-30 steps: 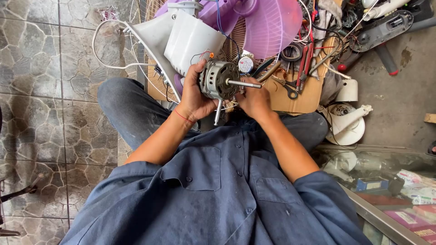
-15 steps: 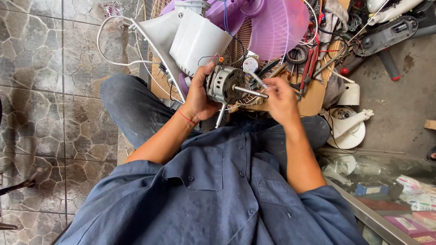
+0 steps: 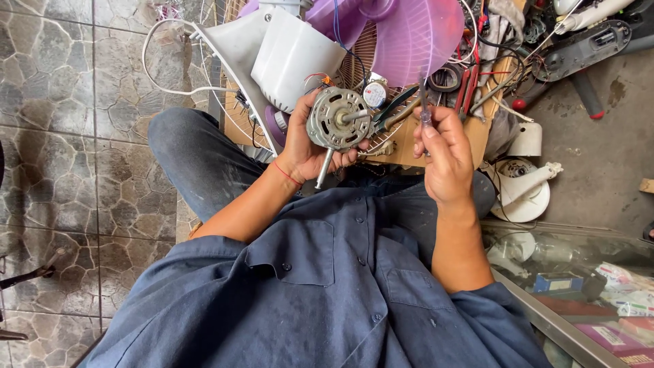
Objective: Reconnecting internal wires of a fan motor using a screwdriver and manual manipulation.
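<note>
While the person sits over a cluttered work board [image 3: 409,146], the left hand [image 3: 306,146] grips a round metal fan motor [image 3: 337,121], fingers wrapped around its rim, face turned up toward the camera. Short shaft sticks out from the motor's centre toward the right; a longer metal rod hangs down from its underside, past the wrist. Red band on the left wrist.

Right hand [image 3: 446,153] is off the motor, just to its right, closed around a thin tool with a clear handle [image 3: 426,119], held upright; tip of the tool cannot be made out against the fan blade.

Motor sits between the two hands, above the lap, in front of the blue shirt. Behind it: a purple fan blade [image 3: 415,34], a white fan housing [image 3: 293,54], a wire grille [image 3: 361,68]. White fan base [image 3: 521,191] lies on the floor to the right, well apart.
</note>
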